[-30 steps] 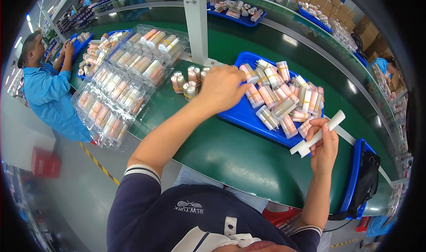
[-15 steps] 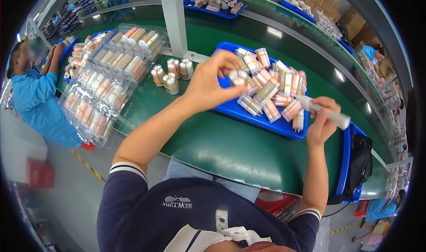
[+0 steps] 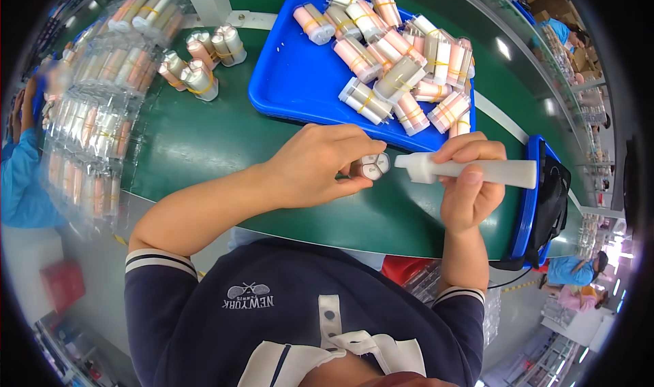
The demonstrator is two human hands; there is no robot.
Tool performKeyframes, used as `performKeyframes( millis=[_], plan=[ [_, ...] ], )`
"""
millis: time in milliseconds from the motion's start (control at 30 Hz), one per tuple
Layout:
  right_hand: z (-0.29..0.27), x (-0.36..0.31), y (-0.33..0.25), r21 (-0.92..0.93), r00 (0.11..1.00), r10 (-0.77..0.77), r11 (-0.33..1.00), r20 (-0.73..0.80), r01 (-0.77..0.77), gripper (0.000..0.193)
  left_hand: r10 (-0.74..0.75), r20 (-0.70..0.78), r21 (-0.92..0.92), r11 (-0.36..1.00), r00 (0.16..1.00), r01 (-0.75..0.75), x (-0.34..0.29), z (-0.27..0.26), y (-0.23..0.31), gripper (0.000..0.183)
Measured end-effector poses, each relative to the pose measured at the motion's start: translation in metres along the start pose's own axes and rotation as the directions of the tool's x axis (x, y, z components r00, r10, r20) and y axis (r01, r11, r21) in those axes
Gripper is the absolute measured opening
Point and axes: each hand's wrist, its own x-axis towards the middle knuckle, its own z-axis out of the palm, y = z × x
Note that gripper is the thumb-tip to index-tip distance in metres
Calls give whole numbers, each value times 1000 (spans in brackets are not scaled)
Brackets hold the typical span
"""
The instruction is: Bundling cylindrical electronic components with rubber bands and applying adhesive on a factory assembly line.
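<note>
My left hand is closed round a small bundle of three tubes, its round end facing right. In my right hand is a white stick-shaped tool with a wider collar and a narrow tip; its exact kind I cannot tell. The tip points at the bundle's end, with a small gap between them. Both hands are over the green table, just in front of a blue tray. Pink, white and grey tube bundles, tied with yellow bands, are heaped in that tray.
Several banded bundles stand upright left of the tray. Clear plastic packs of tubes are stacked farther left, near a person in blue. On the right are a blue bin and a black bag.
My left hand has drawn the bundle from above the tray toward me. My right hand has turned the white tool nearly level, its tip facing the bundle. The whole view has shifted.
</note>
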Motion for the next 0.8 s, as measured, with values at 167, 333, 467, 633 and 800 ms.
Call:
performKeyframes(
  millis=[167,333,467,633,800],
  plan=[
    [3,-3,5,-52,993,-30,998,114,36,10,-25,10,-63,998,1000,25,-1,0,-1,43],
    [5,2,4,-77,977,-81,992,198,98,10,-18,-8,-60,998,1000,17,-2,2,-3,44],
    [7,2,5,-110,978,-70,990,197,93,10,-10,-14,-43,999,1000,10,-2,3,-3,44],
    [7,4,8,-174,961,-153,965,229,195,12,-10,-13,-37,999,1000,10,-1,3,-4,44],
    [12,7,12,-123,962,-155,975,226,186,13,-14,-7,-33,999,1000,14,-1,1,-2,43]
  ],
)
